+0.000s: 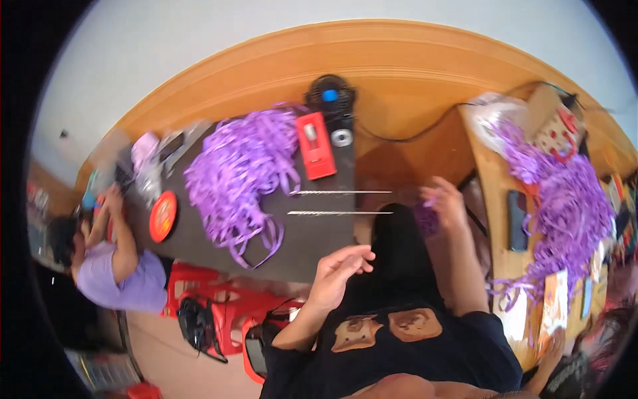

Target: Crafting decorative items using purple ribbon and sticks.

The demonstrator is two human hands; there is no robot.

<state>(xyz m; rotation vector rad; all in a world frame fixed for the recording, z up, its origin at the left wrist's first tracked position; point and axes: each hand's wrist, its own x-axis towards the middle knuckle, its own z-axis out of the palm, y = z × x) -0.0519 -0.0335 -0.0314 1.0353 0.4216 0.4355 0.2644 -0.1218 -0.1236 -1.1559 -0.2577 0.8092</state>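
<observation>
My left hand (341, 269) is in front of the dark table's edge, its thumb and fingers pressed together; whatever they may pinch is hidden. My right hand (446, 205) is raised to the right of my lap and smeared by motion, with a trace of purple at its fingertips. A bunch of purple ribbon (427, 220) shows just below it. Two thin metal rods, a far one (342, 192) and a near one (342, 213), jut past the table's right edge between my hands. A large heap of purple ribbon (242, 169) covers much of the table.
On the dark table (299, 249) are a red box-shaped device (316, 146), a black fan (330, 100) and an orange-red dish (163, 217). Another person (119, 272) sits at the left. A wooden table (484, 143) on the right bears more purple ribbon (571, 199). Red stools (226, 319) stand below.
</observation>
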